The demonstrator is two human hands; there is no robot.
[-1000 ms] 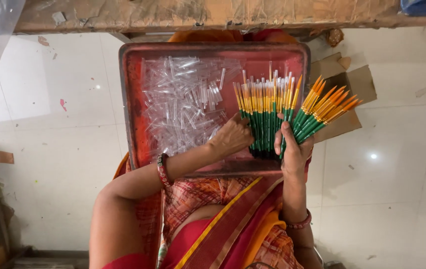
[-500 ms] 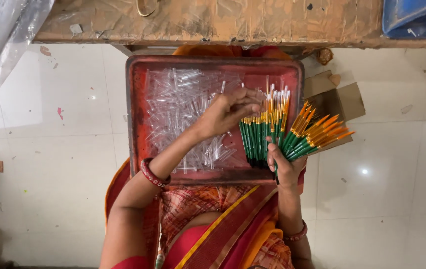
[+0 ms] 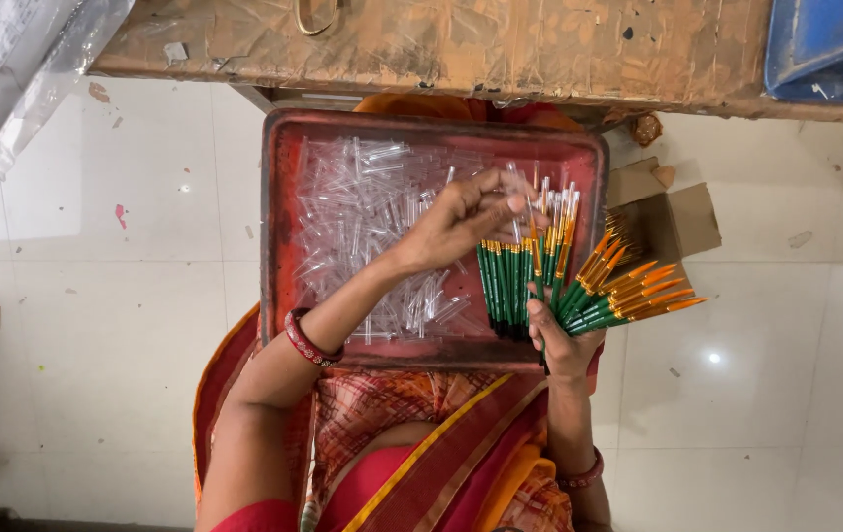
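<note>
Brushes (image 3: pixel 579 286), green-handled with orange ends, fan out from the right hand (image 3: pixel 561 340), whose fingers are clamped round the bundle's lower ends at the near right corner of a red tray (image 3: pixel 278 246). The left hand (image 3: pixel 461 219) reaches across the tray, its fingers pinched together on a clear plastic cap (image 3: pixel 518 187) just above the brush tips. Loose clear caps (image 3: pixel 362 227) fill the tray's left part. A wooden worktop (image 3: pixel 441 44) runs along the far side; torn cardboard (image 3: pixel 673 217) lies on the floor to the right.

Red tray (image 3: pixel 281 236), clear tubes (image 3: pixel 362 217), green-and-orange brushes (image 3: pixel 579 286), red bangle (image 3: pixel 305 340), orange checked cloth (image 3: pixel 382 404)
</note>
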